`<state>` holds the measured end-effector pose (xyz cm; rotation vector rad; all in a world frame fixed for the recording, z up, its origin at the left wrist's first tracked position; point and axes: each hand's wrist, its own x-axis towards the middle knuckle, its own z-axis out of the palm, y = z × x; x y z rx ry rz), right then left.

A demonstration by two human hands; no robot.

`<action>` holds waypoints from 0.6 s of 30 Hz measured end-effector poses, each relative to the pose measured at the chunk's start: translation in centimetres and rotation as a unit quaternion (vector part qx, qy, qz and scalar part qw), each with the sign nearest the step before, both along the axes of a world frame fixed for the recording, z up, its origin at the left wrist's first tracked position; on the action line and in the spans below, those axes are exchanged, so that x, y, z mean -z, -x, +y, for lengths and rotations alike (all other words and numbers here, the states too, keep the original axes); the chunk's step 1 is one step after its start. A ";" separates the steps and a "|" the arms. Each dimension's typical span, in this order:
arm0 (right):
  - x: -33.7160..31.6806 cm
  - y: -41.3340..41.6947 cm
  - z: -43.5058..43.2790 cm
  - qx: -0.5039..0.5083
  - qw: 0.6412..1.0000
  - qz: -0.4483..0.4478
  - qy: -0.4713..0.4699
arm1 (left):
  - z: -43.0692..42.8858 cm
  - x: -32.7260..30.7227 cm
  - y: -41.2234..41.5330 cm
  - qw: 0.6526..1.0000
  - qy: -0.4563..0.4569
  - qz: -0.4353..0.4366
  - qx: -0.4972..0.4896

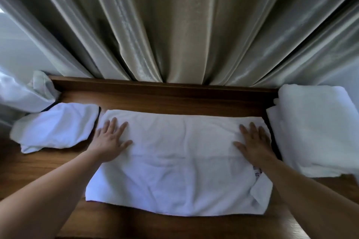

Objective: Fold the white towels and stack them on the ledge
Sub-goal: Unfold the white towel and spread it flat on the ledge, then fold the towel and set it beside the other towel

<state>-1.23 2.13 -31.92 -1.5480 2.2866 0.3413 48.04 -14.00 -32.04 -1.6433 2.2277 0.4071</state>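
A white towel [180,163] lies spread flat on the wooden ledge [165,101], folded over with a loose corner at its lower right. My left hand [111,139] presses flat on the towel's upper left part, fingers apart. On the upper right part my right hand [252,141] rests flat too, fingers spread. Neither hand grips anything. A crumpled white towel [56,127] sits to the left. At the right stands a stack of folded white towels [314,130].
Grey-beige curtains [174,25] hang down to the raised wooden back edge [155,84] of the ledge. A bunched pale sheer curtain [29,93] lies at the far left. Bare wood shows along the near edge [136,225].
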 end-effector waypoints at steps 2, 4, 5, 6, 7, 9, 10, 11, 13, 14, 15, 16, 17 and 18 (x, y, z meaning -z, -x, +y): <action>0.3 0.4 -0.7 0.008 1.000 -0.001 -0.003 | -0.6 0.1 0.3 1.000 -0.010 -0.006 -0.003; 0.7 0.9 -1.5 0.020 1.000 -0.007 -0.012 | -1.3 0.3 0.4 1.000 -0.014 -0.005 -0.007; 0.7 1.0 -1.7 0.024 1.000 -0.013 -0.006 | -1.5 0.4 0.5 1.000 -0.016 -0.001 -0.011; 0.5 0.9 -1.8 0.022 1.000 -0.012 0.009 | -1.6 0.4 0.5 1.000 -0.014 0.005 -0.013; 0.3 0.7 -1.6 0.016 1.000 -0.005 0.026 | -1.4 0.5 0.5 1.000 -0.008 0.013 -0.015; -0.5 -0.1 0.1 -0.003 0.999 -0.003 0.046 | 0.0 0.6 -0.1 0.999 0.020 0.037 -0.016; -0.6 -0.7 1.7 -0.025 0.998 -0.012 0.048 | 1.3 0.6 -0.7 0.998 0.036 0.050 -0.010; -0.6 -1.2 3.8 -0.057 0.997 -0.025 0.050 | 2.9 0.6 -1.5 0.997 0.048 0.058 0.003; -0.2 -1.9 8.4 -0.134 0.988 -0.047 0.060 | 6.9 1.0 -3.5 0.996 0.055 0.062 0.046; 0.0 -1.9 10.6 -0.165 0.983 -0.050 0.067 | 8.6 1.1 -4.5 0.995 0.054 0.060 0.067; 0.2 -1.6 12.4 -0.179 0.980 -0.048 0.073 | 10.1 1.2 -5.5 0.994 0.052 0.054 0.084; 0.1 -1.1 13.8 -0.176 0.980 -0.043 0.079 | 11.1 1.3 -6.3 0.993 0.050 0.045 0.093; 0.0 -0.7 14.8 -0.163 0.981 -0.038 0.095 | 11.7 1.6 -7.1 0.993 0.052 0.039 0.094; -0.3 -0.3 15.5 -0.145 0.983 -0.034 0.111 | 12.0 1.8 -7.7 0.994 0.054 0.035 0.084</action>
